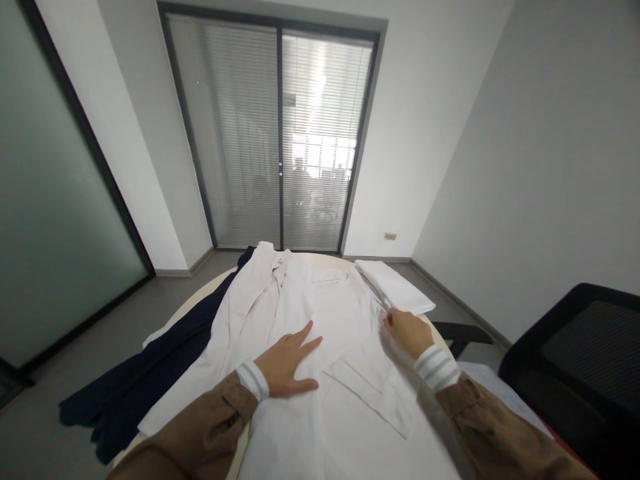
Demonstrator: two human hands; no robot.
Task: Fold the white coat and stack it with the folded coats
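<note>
A white shirt (345, 313) lies spread over the round table, one sleeve (367, 390) folded across its front. My left hand (285, 363) rests flat on the shirt's left part with its fingers spread. At the shirt's right edge, my right hand (410, 331) is closed with the fingers pinching the fabric; the fingertips are partly hidden. To the left, another white garment (240, 300) lies loosely. A navy garment (175, 347) sticks out from under that one and hangs over the table's left side. Beyond my right hand sits a folded white cloth (397, 283).
The pale table rim (197, 297) shows at the left and far side. A black mesh chair (575, 360) stands close on the right, its armrest (465, 332) near the table. Behind are a glass door with blinds (240, 147) and white walls.
</note>
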